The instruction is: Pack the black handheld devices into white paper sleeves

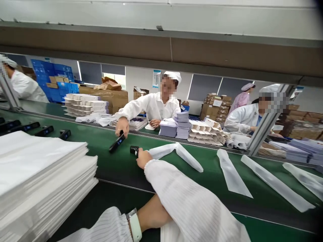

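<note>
Over the green conveyor belt (pixel 88 134), clock read from my right hand (pixel 143 158): right hand's fingers closed around a black handheld device (pixel 134 150), at my 10–11 o'clock, partly covered by the fingers. Left hand (pixel 157 210) at 5 o'clock, mostly under my right sleeve (pixel 191 188); cannot tell if closed or holding anything.

Also 10–11: co-worker's hand (pixel 122 127) gripping a similar slim device (pixel 117 143), close to mine. More black devices (pixel 44 130) in a row at 9–10, rounded bars with bluish marks. Stack of white sheets (pixel 47 158) at 8–9, thin, smooth, uneven edges, blocks the near-left belt. At 2–3, bent translucent sleeve (pixel 188 156) starts just behind my knuckles; contact unclear. Flat, crinkly translucent pouches (pixel 234 174) at 3–4, spaced apart, slanted.

Across the belt: pale purple booklets (pixel 182 125) piled at 2, white carton trays (pixel 205 131) just past them, open-celled; more white cartons (pixel 85 105) at 10. Slanted metal post (pixel 267 124) at 2–3 partly hides a second worker (pixel 241 116). Overhead shelf (pixel 151 47) cuts off the top. My cuffs: white, fine-striped, gathered; mint watch strap (pixel 135 227), smooth, left wrist.
</note>
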`<state>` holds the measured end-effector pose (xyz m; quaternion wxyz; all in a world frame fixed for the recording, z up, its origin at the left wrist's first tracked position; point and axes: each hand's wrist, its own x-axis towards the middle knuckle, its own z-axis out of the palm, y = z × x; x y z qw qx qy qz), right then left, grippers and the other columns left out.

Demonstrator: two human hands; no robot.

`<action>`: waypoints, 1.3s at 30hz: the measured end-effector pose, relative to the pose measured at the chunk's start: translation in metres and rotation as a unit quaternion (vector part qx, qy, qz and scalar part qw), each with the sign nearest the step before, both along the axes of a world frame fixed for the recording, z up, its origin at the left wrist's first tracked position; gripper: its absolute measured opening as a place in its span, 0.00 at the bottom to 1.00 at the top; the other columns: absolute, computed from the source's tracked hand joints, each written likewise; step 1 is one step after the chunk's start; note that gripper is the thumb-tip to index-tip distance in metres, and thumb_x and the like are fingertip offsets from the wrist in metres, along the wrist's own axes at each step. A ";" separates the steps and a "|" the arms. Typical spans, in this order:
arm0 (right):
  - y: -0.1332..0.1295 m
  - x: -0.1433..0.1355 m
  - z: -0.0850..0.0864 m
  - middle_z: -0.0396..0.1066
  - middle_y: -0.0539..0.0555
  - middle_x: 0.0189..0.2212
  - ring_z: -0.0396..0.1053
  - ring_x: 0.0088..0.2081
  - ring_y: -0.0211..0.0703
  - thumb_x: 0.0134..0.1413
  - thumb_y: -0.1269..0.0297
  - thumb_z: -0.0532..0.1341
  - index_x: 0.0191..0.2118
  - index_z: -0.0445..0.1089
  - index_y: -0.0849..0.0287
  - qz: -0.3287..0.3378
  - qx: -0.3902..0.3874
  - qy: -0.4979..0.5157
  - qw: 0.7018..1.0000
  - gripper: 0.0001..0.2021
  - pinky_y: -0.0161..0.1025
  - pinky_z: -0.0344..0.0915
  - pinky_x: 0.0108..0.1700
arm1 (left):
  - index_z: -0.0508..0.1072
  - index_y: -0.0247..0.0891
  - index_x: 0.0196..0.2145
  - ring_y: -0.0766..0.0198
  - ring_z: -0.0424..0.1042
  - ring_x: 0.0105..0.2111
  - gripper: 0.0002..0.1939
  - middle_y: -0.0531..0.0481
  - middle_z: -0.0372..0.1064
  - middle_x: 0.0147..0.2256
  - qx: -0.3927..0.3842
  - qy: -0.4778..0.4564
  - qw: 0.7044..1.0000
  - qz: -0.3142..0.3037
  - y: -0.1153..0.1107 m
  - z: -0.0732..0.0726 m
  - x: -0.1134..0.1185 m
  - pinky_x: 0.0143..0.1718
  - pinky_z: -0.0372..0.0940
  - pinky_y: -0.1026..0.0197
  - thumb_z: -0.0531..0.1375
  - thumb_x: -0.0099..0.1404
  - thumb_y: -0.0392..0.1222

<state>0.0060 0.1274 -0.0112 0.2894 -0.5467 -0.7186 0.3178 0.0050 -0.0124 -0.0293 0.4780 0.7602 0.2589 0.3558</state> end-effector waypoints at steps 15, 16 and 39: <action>-0.093 0.175 0.036 0.64 0.46 0.32 0.69 0.32 0.42 0.38 0.65 0.63 0.46 0.44 0.45 0.102 -0.117 0.461 0.874 0.30 0.47 0.64 0.35 | 0.63 0.37 0.27 0.65 0.55 0.33 0.12 0.53 0.54 0.27 0.003 0.053 0.996 0.074 0.001 0.007 0.005 0.37 0.51 0.64 0.48 0.60 0.47; -0.093 0.176 0.036 0.64 0.46 0.32 0.69 0.31 0.42 0.38 0.65 0.63 0.46 0.43 0.44 0.100 -0.117 0.460 0.875 0.32 0.47 0.64 0.34 | 0.63 0.37 0.27 0.65 0.55 0.33 0.12 0.53 0.54 0.27 0.004 0.052 0.996 0.077 0.000 0.008 0.006 0.37 0.51 0.64 0.48 0.60 0.48; -0.121 0.161 0.020 0.64 0.53 0.36 0.65 0.36 0.38 0.41 0.53 0.59 0.45 0.57 0.53 0.260 -0.237 0.458 0.816 0.23 0.39 0.60 0.37 | 0.59 0.37 0.27 0.72 0.52 0.25 0.09 0.54 0.50 0.28 -0.078 -0.158 0.968 0.179 -0.016 0.073 0.005 0.25 0.53 0.71 0.51 0.59 0.45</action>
